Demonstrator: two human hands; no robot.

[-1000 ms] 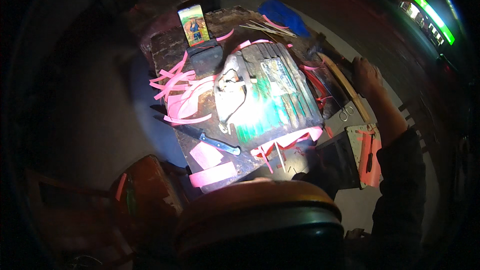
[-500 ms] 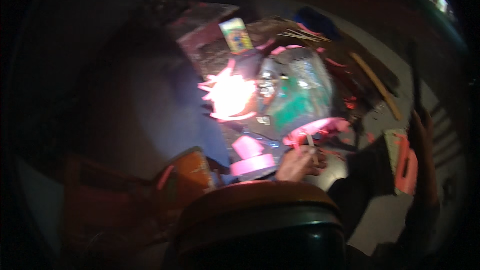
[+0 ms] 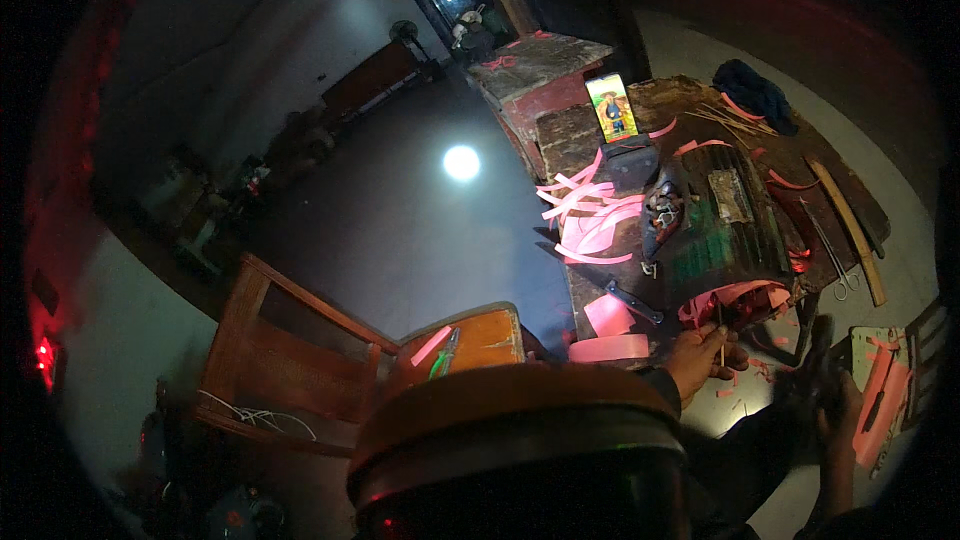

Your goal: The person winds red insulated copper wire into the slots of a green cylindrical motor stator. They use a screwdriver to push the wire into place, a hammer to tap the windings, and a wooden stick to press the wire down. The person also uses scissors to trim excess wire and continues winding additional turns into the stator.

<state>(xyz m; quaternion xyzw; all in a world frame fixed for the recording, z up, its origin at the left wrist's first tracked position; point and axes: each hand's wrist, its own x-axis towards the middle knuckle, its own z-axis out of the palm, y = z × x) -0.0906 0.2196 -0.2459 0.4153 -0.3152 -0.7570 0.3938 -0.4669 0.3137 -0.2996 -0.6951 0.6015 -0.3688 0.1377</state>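
Left hand (image 3: 698, 360) closed on 1 thin stick (image 3: 721, 316), just below pink-edged green bundle (image 3: 712, 255), right hand (image 3: 842, 406) unclear

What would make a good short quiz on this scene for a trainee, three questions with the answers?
1. Multiple choice: what lies beside the green-handled tool on the orange chair seat? A) a blue cloth B) a pink strip C) a roll of tape
2. True or false: the phone is propped up with its screen lit.
3. Short answer: which of the person's hands is at the thin stick by the pink-edged end of the dark ribbed piece?

Key:
1. B
2. True
3. The left hand; the right hand is beside the pale board.
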